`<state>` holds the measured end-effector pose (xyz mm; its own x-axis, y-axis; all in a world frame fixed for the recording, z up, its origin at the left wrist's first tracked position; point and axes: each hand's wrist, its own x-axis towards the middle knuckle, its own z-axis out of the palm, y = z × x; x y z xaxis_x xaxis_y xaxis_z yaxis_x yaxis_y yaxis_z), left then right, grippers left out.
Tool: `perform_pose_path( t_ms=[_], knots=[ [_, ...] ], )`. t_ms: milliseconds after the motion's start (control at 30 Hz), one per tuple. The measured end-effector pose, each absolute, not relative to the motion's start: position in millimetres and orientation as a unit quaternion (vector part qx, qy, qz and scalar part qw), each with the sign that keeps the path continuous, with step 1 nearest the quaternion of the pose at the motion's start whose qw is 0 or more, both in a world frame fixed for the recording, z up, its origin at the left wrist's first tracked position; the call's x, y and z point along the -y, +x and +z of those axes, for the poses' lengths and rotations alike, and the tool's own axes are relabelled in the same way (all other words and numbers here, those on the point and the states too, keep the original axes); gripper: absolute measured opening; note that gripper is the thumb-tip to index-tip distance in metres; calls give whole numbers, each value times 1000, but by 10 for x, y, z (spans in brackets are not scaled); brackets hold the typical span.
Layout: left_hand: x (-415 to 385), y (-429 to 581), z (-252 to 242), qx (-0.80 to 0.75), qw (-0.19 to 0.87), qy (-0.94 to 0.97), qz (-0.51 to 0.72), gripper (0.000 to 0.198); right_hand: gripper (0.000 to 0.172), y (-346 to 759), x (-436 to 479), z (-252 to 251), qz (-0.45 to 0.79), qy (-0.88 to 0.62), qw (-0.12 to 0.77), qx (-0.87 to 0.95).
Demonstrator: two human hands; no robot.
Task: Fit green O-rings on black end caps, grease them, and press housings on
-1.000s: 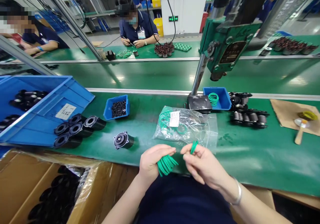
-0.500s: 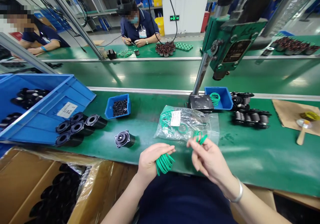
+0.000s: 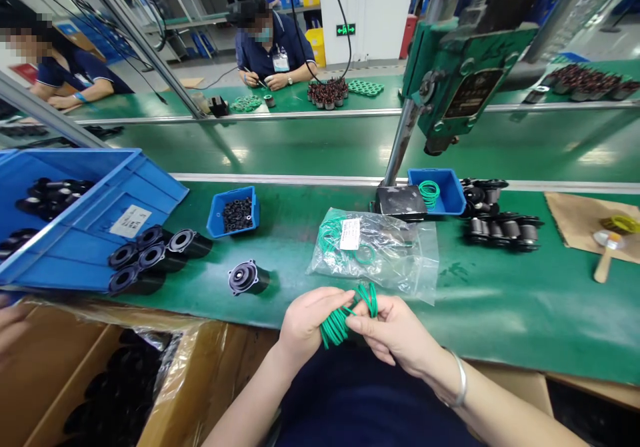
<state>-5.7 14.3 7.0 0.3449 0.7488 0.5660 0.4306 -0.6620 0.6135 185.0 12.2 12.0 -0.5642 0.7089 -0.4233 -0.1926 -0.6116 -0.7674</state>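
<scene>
Gripping a fat bunch of thin green rings point(image 3: 333, 329) in left hand point(image 3: 306, 319), smaller green bunch point(image 3: 373, 300) pinched in right hand point(image 3: 400, 334), clear plastic bag point(image 3: 383, 250) just beyond.

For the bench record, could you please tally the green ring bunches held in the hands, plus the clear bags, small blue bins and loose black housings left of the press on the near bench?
Green ring bunches: 2, one in the left hand, one in the right hand
Clear bags: 1
Small blue bins: 2
Black housings: 6 visible
Total: 11
</scene>
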Motion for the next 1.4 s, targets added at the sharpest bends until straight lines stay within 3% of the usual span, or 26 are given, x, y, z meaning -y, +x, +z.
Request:
perform_pose_path(
  t_ms=[300,533,767,933,1167,1400],
  knots=[
    [-145,-176,117,-375,216,780,452,38,42,1990,-239,191,721,-453,420,315],
    [-176,-101,134,-359,202,798,440,34,43,1802,-48,153,813,-354,264,380],
    [-148,-96,152,-346,234,795,440,37,45,1879,-143,175,795,-404,299,340],
    [-134,-102,137,-401,261,736,479,33,45,2031,-272,242,720,-454,425,308],
    [-171,-47,79,-392,220,789,418,33,44,1812,-131,153,806,-365,263,385],
    [-151,-65,28,-355,154,824,414,38,43,1785,-129,109,803,-386,288,350]
  ],
)
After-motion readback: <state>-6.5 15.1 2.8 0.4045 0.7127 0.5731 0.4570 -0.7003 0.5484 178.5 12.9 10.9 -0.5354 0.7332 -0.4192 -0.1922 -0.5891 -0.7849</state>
